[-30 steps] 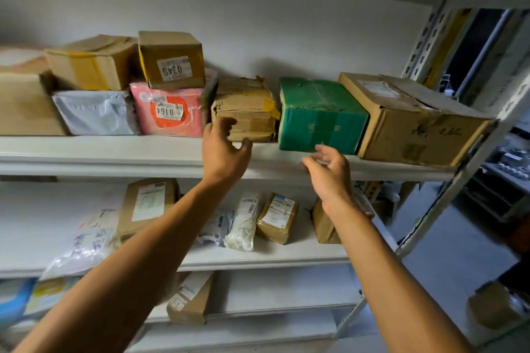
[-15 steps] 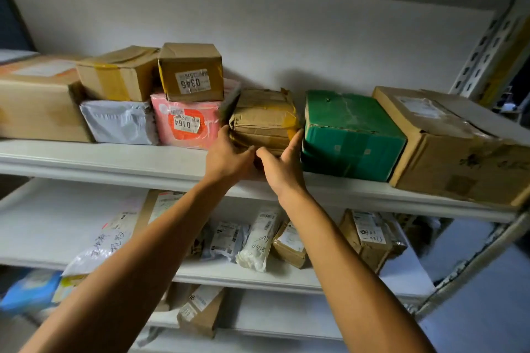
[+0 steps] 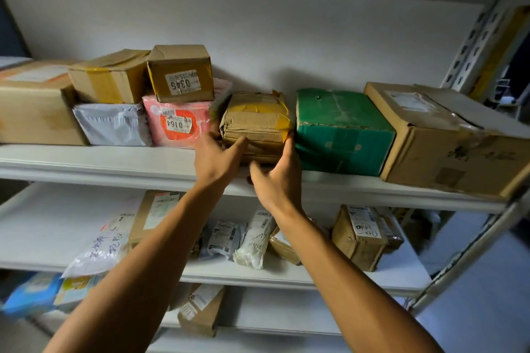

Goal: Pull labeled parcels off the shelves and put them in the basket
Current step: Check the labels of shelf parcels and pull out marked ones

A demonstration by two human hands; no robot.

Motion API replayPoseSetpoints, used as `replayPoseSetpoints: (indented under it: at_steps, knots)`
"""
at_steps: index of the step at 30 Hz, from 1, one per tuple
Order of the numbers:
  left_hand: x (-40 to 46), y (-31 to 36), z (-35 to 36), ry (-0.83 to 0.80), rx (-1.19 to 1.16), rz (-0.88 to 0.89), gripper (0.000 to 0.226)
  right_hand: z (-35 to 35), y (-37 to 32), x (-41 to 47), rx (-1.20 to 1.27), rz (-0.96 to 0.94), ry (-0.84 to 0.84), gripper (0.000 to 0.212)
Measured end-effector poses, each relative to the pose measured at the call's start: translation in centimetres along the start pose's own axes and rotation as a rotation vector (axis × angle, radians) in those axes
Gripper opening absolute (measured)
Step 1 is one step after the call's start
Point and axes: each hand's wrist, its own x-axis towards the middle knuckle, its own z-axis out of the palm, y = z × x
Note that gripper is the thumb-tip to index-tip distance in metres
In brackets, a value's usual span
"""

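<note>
A crumpled brown parcel [image 3: 256,126] with yellow tape sits on the upper shelf [image 3: 114,163], between a pink parcel labeled 0164 [image 3: 177,123] and a green box [image 3: 341,129]. My left hand [image 3: 218,160] grips its lower left corner, thumb across the front and fingers round the side. My right hand [image 3: 275,180] holds its right side, fingers up along the edge and thumb low at the front. No label shows on the parcel's visible faces. The basket is out of view.
A small box labeled 0346 [image 3: 180,73] tops the pink parcel, beside a taped box [image 3: 109,76], a grey bag [image 3: 113,125] and a big carton [image 3: 34,106]. A large carton [image 3: 447,137] stands right. The lower shelf [image 3: 286,275] holds several labeled packets.
Both hands rose from below the shelf edge and closed on the crumpled brown parcel. The view has shifted left and nearer to the shelf.
</note>
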Motion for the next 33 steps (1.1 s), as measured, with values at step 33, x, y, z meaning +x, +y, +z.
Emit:
replayPoseSetpoints:
  at_steps: [33]
  knots:
    - [-16.5, -4.0, -9.9, -0.472, -0.860, -0.470, 0.068, -8.1, 3.7, -17.3, 0.828, 0.100, -0.154, 0.086]
